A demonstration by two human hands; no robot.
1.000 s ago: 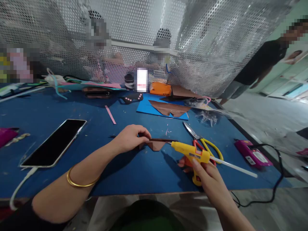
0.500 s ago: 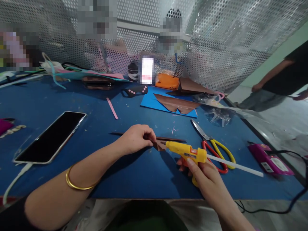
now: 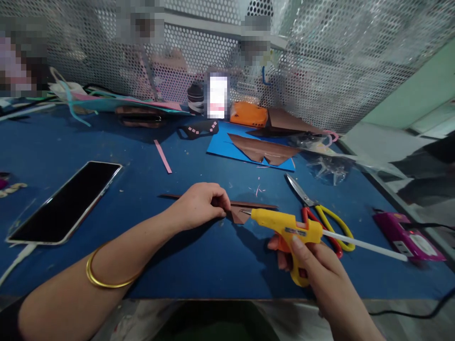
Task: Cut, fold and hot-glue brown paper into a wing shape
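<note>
My left hand (image 3: 201, 204) presses a folded brown paper piece (image 3: 241, 211) onto the blue table (image 3: 199, 265), fingers closed over its left part. A gold bangle sits on that forearm. My right hand (image 3: 313, 265) grips a yellow glue gun (image 3: 287, 232) by its handle. The gun's nozzle points left and touches or nearly touches the brown paper beside my left fingertips. A white glue stick (image 3: 366, 245) juts out of the gun's back to the right.
Scissors (image 3: 320, 215) with red and yellow handles lie right of the gun. A phone (image 3: 66, 201) on a white cable lies left. A magenta device (image 3: 408, 234) sits near the right edge. Blue and brown paper sheets (image 3: 256, 149), an orange box (image 3: 249, 113) and a perforated metal screen stand behind.
The glue gun's nozzle came up to the brown paper and has now drawn slightly back to the right. My left hand stays on the paper. The view has tilted down.
</note>
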